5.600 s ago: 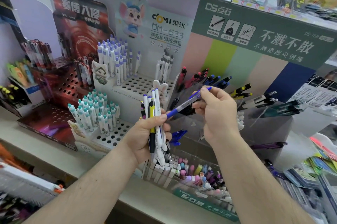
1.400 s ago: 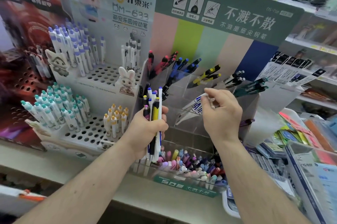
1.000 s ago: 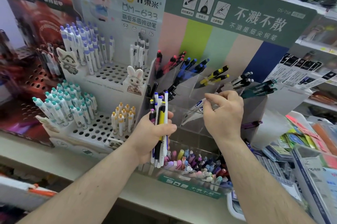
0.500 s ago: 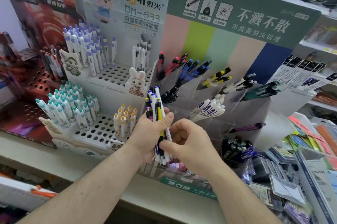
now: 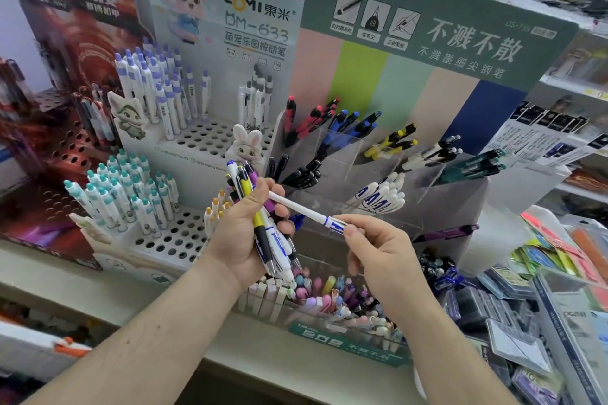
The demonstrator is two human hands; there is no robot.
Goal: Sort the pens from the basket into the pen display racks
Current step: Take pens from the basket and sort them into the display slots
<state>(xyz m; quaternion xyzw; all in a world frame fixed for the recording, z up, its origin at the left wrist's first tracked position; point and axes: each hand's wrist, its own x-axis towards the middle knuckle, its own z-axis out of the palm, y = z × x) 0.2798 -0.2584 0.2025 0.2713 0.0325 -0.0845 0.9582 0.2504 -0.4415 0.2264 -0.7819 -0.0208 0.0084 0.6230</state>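
Note:
My left hand (image 5: 245, 233) is shut on a bundle of pens (image 5: 260, 223), white, yellow-black and purple ones, held upright in front of the racks. My right hand (image 5: 378, 253) pinches the blue-printed end of a white pen (image 5: 302, 208) that lies slanted, its other end still among the bundle. Behind the hands stands the clear acrylic rack (image 5: 411, 180) with slanted compartments; one holds matching white and blue pens (image 5: 381, 195). To the left is the white perforated rack (image 5: 197, 141) with upright pens. No basket shows.
A clear front tray (image 5: 332, 302) of pastel pens sits just below my hands on the shelf edge. A red perforated display (image 5: 59, 147) stands far left. Packaged stationery (image 5: 543, 273) crowds the right side. Tall cardboard backboards rise behind the racks.
My right hand left the compartment of white and blue pens, came back to the bundle, and has drawn one white pen out sideways to the right. The left hand stays put.

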